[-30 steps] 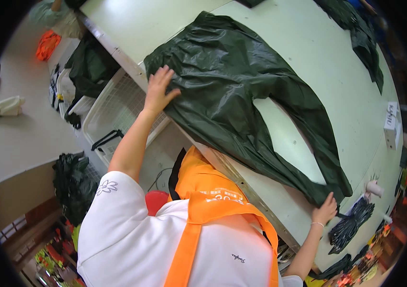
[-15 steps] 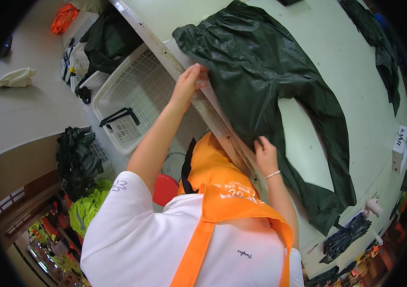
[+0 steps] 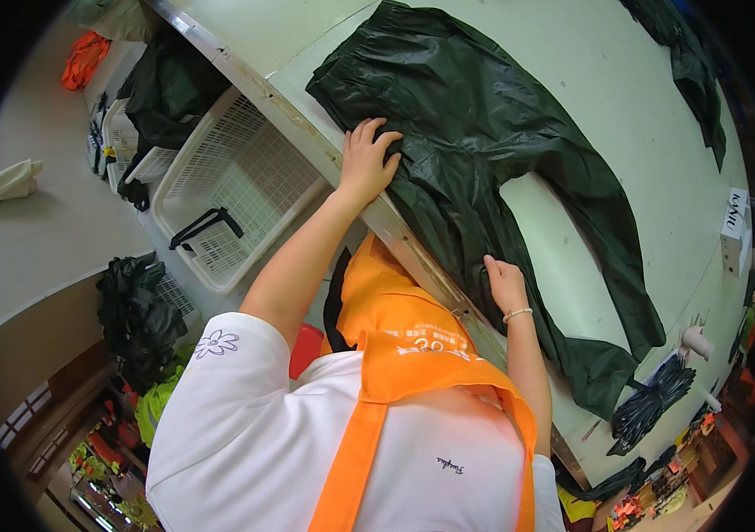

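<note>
Dark green waterproof trousers [image 3: 475, 115] lie flat on the pale table, waistband at the upper left and legs bent toward the lower right. My left hand [image 3: 368, 161] rests at their near edge below the waistband, its fingers spread over the fabric and the table's rim. Farther right, my right hand [image 3: 508, 285] has its fingers curled at the near leg, gripping the cloth at its edge; the fingertips are partly hidden. Creases run through the fabric between the two hands.
A white plastic basket [image 3: 218, 213] with a black strap stands below the table's edge [image 3: 302, 124]. Dark green garments [image 3: 173, 93] hang over another basket. At the right are a small white box [image 3: 735, 232], a bundle of black strips [image 3: 652, 408] and another dark garment [image 3: 701, 89].
My left hand has come down onto the trousers' edge, its fingers spreading. My right hand stays at the near leg. The trousers' near edge has shifted and creased, and the whole view has turned slightly.
</note>
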A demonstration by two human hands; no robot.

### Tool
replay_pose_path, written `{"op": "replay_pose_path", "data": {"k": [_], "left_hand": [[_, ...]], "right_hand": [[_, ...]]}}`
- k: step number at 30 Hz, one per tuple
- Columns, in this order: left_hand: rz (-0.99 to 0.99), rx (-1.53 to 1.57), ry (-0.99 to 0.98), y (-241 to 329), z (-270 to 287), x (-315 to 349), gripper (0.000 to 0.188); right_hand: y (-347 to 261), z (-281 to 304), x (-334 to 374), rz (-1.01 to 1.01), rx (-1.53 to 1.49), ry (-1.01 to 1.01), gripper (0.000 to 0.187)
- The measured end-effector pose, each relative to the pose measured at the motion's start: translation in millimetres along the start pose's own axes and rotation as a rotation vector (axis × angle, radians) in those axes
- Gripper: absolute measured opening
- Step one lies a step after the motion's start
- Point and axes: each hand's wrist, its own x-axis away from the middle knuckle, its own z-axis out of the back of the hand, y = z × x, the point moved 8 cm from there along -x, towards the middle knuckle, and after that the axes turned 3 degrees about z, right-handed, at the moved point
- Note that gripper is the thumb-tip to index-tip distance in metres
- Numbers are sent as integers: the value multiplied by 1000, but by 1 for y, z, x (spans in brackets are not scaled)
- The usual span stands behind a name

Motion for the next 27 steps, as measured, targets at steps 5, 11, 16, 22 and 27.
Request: {"op": "replay_pose_path", "data": {"k": [5,11,16,22,27], "left_hand": [[-34,23,-9,2,5,-1,22],[-42,201,-66,-20,31,9,11],[113,447,-68,-19,64,11,6],[201,-59,25,-99,88,58,11],[236,-183,388,-85,137,0,28]], "right_hand": [[-11,0,5,36,11,-102,46],[-24,162,-49,329,-237,675,26],[21,210,-94,207,551,711,45],[7,224,-19,441,544,869,22],[8,152,17,518,536,396,35]]}}
